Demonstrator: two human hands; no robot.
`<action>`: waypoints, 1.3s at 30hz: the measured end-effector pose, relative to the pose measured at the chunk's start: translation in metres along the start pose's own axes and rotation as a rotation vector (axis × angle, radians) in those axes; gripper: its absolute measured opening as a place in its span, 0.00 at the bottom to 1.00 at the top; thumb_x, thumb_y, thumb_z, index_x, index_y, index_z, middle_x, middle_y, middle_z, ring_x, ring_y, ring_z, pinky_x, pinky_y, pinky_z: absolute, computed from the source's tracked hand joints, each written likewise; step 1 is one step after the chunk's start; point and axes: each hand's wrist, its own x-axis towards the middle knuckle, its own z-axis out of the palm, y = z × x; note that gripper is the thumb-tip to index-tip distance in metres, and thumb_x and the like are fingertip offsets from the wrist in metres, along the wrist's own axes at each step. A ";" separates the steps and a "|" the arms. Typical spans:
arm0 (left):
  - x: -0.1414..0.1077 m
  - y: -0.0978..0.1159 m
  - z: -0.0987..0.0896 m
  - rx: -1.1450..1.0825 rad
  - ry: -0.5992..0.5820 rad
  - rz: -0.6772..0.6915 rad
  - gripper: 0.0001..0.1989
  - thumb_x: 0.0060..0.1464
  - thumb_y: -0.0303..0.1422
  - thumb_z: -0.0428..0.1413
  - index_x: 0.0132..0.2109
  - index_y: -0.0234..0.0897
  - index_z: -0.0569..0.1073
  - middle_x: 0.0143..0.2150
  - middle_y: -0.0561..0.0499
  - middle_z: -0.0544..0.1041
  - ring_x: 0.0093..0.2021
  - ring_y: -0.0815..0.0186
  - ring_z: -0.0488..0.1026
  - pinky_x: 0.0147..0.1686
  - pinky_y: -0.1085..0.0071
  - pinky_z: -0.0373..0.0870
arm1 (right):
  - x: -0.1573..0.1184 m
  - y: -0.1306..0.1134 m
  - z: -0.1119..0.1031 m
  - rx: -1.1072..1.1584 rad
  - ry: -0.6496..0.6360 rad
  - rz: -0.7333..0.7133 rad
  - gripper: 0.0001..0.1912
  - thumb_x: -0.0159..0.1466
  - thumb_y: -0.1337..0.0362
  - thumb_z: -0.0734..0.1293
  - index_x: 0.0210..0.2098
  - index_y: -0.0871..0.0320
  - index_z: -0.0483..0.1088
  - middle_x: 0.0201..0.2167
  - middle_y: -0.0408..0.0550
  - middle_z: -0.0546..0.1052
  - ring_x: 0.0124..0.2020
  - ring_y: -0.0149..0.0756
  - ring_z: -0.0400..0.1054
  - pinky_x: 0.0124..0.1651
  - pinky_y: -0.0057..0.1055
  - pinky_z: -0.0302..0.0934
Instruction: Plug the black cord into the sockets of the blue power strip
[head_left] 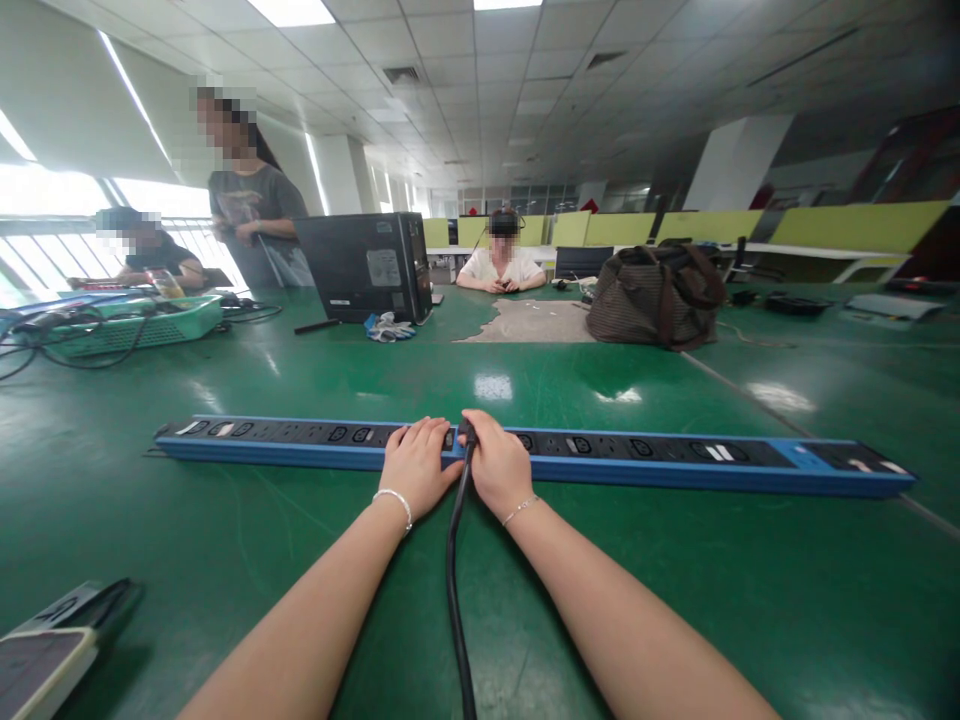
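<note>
A long blue power strip with black sockets along its top lies crosswise on the green table. My left hand rests over its middle, fingers laid on the top and front edge. Just right of it, my right hand is closed around a black plug at the strip's centre. From the plug a thick black cable runs down toward me between my forearms. Whether the plug sits inside a socket is hidden by my fingers.
Behind the strip stand a black computer case, gloves and a brown bag. A green basket with cables is at left. A white-edged device lies near left. Three people are beyond, one standing.
</note>
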 end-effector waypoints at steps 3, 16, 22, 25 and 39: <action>0.000 0.000 -0.001 0.000 -0.013 0.008 0.25 0.53 0.45 0.52 0.54 0.37 0.65 0.57 0.45 0.70 0.58 0.56 0.62 0.57 0.56 0.54 | 0.010 -0.004 -0.011 0.151 0.184 0.072 0.17 0.64 0.63 0.58 0.51 0.57 0.66 0.49 0.49 0.74 0.49 0.34 0.67 0.52 0.31 0.61; 0.001 -0.003 0.002 0.005 -0.026 -0.004 0.28 0.52 0.49 0.50 0.55 0.38 0.65 0.57 0.44 0.69 0.59 0.57 0.62 0.57 0.56 0.53 | -0.009 0.092 -0.087 0.263 0.089 0.307 0.18 0.57 0.56 0.64 0.45 0.58 0.72 0.37 0.50 0.78 0.37 0.38 0.72 0.44 0.37 0.65; 0.001 -0.003 0.002 0.007 -0.030 -0.008 0.28 0.52 0.50 0.50 0.55 0.38 0.65 0.58 0.43 0.68 0.59 0.57 0.62 0.58 0.56 0.53 | -0.014 0.090 -0.083 0.137 0.014 0.257 0.17 0.59 0.58 0.63 0.47 0.53 0.71 0.40 0.46 0.78 0.39 0.36 0.72 0.46 0.34 0.65; 0.001 -0.002 0.001 0.000 -0.030 -0.007 0.28 0.52 0.50 0.50 0.56 0.39 0.65 0.58 0.44 0.69 0.59 0.57 0.62 0.58 0.56 0.53 | -0.015 0.090 -0.082 0.051 0.015 0.219 0.16 0.60 0.59 0.62 0.47 0.52 0.71 0.41 0.46 0.78 0.40 0.37 0.72 0.46 0.35 0.66; 0.002 -0.001 -0.002 0.006 -0.046 -0.017 0.28 0.52 0.49 0.51 0.55 0.38 0.65 0.58 0.43 0.69 0.59 0.56 0.62 0.57 0.56 0.54 | -0.017 0.087 -0.094 -0.224 -0.060 -0.015 0.15 0.61 0.62 0.61 0.46 0.55 0.73 0.43 0.48 0.77 0.43 0.38 0.72 0.47 0.34 0.66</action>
